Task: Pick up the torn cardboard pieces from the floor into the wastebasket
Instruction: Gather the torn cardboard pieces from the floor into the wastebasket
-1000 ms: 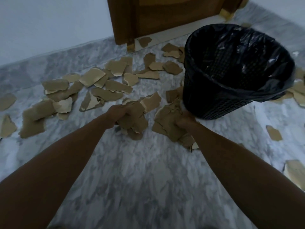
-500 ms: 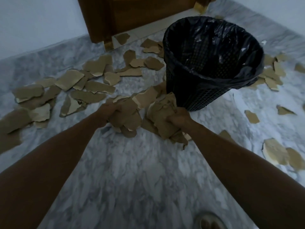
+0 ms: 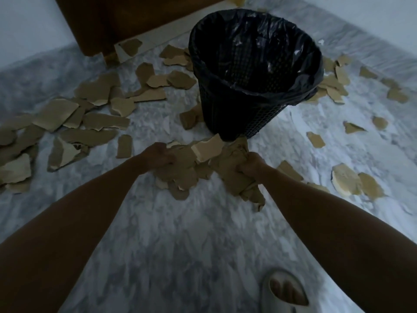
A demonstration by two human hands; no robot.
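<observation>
I see a grey marble floor (image 3: pixel 185 240) strewn with torn cardboard pieces (image 3: pixel 106 123) around the black-lined wastebasket (image 3: pixel 255 71), a wooden door (image 3: pixel 126 21) behind it. My left hand (image 3: pixel 158 154) and right hand (image 3: pixel 250 166) each clench a cardboard bundle just before the wastebasket, nearer its base than a second ago.

The floor (image 3: pixel 203 245) is laid in grey-and-white veined marble. It is bounded by plain pale walls (image 3: pixel 29 26) at the far left and far right. A dark brown wooden door (image 3: pixel 135 16) is set at the top. Lighting is dim.
</observation>
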